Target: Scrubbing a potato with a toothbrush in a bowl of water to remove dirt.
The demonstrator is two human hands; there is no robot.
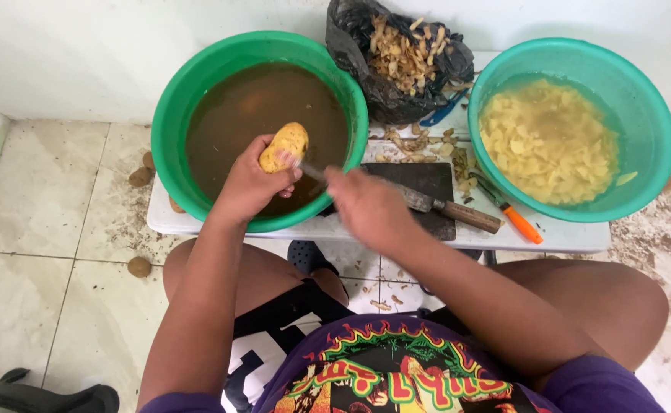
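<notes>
My left hand (250,186) grips a partly peeled yellow potato (284,145) over the green basin (173,115) of murky brown water. My right hand (366,206) is blurred and holds a thin metal peeler (312,171) whose tip touches the potato. A second teal basin (653,145) at the right holds cut potato pieces in water.
A black bag (397,84) of peelings stands between the basins on a low white table (565,235). A wooden-handled knife (450,208) lies on a dark cutting board (427,180), beside an orange-handled peeler (515,218). Loose potatoes (139,266) lie on the tiled floor at the left.
</notes>
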